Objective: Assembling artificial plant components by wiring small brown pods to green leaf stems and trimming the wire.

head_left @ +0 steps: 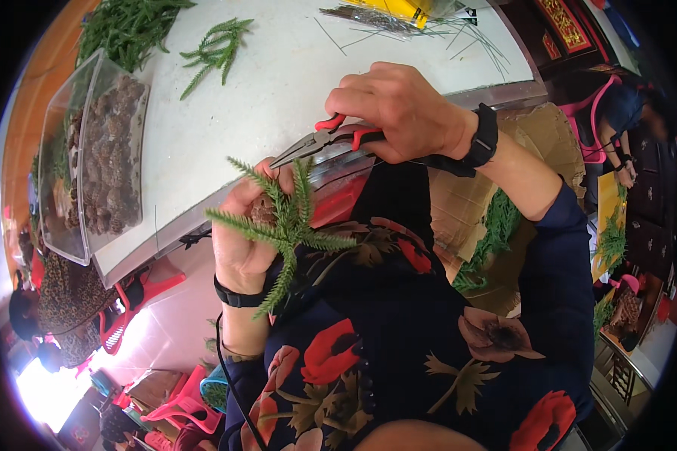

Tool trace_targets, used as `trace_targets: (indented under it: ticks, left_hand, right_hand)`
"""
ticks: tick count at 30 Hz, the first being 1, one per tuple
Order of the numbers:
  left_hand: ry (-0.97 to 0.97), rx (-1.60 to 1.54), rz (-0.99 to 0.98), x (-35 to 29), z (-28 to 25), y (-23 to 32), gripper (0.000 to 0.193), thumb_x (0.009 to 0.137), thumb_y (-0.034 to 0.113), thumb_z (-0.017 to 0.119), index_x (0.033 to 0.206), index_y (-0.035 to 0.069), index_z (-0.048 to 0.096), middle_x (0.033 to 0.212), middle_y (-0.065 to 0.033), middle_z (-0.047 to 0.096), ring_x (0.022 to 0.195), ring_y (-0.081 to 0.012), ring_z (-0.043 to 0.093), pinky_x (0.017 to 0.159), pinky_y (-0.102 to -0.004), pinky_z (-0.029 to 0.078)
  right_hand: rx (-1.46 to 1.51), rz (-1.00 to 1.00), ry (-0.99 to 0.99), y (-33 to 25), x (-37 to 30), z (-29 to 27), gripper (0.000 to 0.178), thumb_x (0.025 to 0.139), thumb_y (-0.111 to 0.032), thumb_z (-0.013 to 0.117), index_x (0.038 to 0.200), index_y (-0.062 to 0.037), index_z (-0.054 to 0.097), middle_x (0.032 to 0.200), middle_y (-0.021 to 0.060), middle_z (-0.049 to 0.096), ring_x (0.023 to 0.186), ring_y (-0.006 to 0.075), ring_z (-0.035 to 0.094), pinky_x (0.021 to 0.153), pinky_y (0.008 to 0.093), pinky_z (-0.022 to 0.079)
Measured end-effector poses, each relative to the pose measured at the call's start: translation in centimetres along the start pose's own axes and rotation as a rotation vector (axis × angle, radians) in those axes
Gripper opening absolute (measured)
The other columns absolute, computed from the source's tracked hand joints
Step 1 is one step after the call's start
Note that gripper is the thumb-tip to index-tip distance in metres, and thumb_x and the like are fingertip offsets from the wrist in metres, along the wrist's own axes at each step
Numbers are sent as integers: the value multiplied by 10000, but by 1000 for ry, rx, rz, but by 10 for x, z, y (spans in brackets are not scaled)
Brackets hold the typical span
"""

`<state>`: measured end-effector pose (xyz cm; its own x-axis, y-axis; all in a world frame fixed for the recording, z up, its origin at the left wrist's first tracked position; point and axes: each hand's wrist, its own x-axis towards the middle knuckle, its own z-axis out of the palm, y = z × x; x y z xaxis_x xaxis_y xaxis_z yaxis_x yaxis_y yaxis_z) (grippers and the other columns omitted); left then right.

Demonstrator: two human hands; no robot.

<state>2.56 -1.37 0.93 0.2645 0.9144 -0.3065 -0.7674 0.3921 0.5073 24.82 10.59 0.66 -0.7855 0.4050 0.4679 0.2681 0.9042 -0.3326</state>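
My left hand [242,244] is closed around a green artificial pine sprig [284,233] whose needled branches fan out in a star toward me. A brown pine cone [262,211] shows behind the branches, against my fingers. My right hand [399,109] grips long-nose pliers [308,147] by their red and black handles. The plier jaws point down to the left and their tips meet the left fingertips just above the sprig. Whatever lies between the tips is too small to make out.
On the white table [256,98] lie a loose sprig [217,54], a heap of greenery [132,30], thin wires [478,45] and a yellow package [399,10]. A clear bin [83,169] holds pine cones. Cardboard [466,173] and more greenery [489,237] sit right. Other people work nearby.
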Motion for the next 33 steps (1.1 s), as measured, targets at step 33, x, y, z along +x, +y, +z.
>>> trace_targets:
  ticks: [33]
  left_hand:
    - [547, 1054, 601, 5, 5, -7, 107, 829, 18, 673, 931, -7, 653, 762, 42, 589, 677, -15, 484, 616, -166, 399]
  right_hand:
    - [94, 571, -223, -57, -5, 2, 271, 852, -257, 683, 871, -8, 578, 680, 176, 604, 669, 386, 599, 594, 439, 454]
